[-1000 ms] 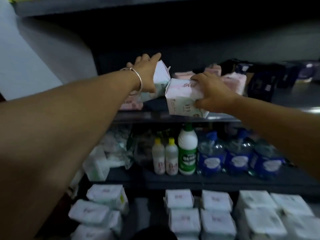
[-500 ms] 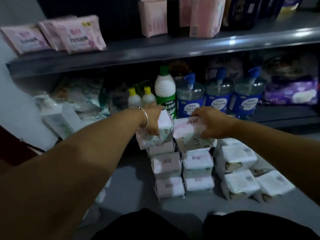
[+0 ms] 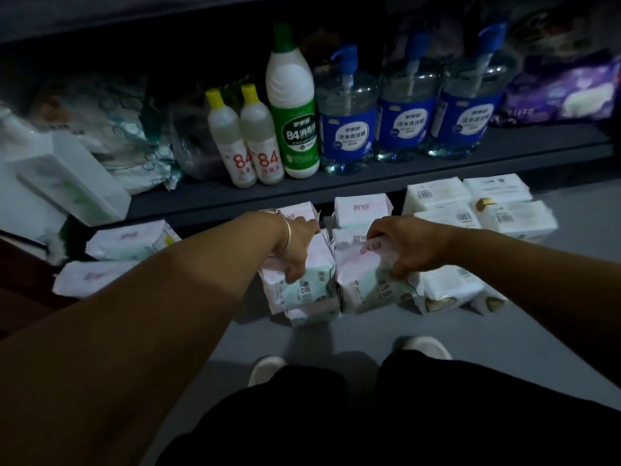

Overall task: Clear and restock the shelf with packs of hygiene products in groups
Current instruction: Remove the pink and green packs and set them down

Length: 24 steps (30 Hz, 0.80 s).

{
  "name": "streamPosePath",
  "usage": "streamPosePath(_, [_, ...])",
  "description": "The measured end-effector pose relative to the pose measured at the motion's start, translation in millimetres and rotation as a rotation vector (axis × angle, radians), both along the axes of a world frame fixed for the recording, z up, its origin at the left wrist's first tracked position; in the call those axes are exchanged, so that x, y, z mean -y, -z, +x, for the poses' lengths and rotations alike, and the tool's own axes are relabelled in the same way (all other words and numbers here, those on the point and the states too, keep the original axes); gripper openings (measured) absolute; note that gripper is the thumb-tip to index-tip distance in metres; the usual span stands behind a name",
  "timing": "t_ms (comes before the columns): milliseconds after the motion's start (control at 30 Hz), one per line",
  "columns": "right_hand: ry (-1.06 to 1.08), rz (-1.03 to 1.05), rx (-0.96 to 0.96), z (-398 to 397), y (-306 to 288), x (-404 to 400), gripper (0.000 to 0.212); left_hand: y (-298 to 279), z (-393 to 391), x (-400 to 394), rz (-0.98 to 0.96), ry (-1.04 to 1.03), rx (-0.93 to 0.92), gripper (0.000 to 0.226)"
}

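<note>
My left hand (image 3: 297, 248) grips a white and pink pack of hygiene pads (image 3: 304, 287) low over the floor. Beside it my right hand (image 3: 408, 245) holds a second, similar pack (image 3: 368, 280). Both packs sit at the near end of two rows of the same packs (image 3: 361, 208) lying on the grey floor in front of the shelf. More white packs (image 3: 437, 195) lie to the right, and two others (image 3: 126, 238) to the left.
The low shelf (image 3: 336, 186) behind carries two small yellow-capped bottles (image 3: 245, 146), a tall green-labelled bottle (image 3: 292, 105) and three blue pump bottles (image 3: 406, 109). A white box (image 3: 70, 183) leans at the left. My shoes (image 3: 267, 368) stand near the packs.
Both hands have brought the two packs down from the upper shelf to the floor rows. The camera has tilted downward with them.
</note>
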State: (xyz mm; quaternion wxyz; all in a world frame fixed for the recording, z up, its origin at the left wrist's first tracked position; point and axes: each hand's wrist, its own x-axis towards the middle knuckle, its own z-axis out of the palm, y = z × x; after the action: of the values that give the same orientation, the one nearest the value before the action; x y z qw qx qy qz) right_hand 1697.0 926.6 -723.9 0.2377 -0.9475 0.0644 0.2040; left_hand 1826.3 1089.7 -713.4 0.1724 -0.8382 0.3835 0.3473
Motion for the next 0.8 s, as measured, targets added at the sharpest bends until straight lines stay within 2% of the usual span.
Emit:
streamPosePath(233, [-0.010,-0.010,0.025,2.2,4.0,16.8,0.055,2.2,5.1,20.9,-0.037,-0.051,-0.068,0.102])
streamPosePath(367, [0.082,0.109,0.056,21.5,-10.7,36.9,0.052,-28.3,30.8,36.8,-0.170,-0.268,-0.199,0.083])
streamPosePath(533, [0.183,0.232,0.143,45.6,-23.1,52.7,0.056,-40.1,60.7,48.2,-0.312,-0.225,-0.053,0.087])
streamPosePath(667, [0.230,0.135,0.248,65.7,-1.4,57.5,0.060,-2.0,70.2,48.6,-0.310,-0.100,0.158,0.103])
streamPosePath(800, [0.146,-0.044,0.226,67.9,33.4,56.8,0.085,24.6,74.6,48.1,-0.295,-0.018,0.184,0.107])
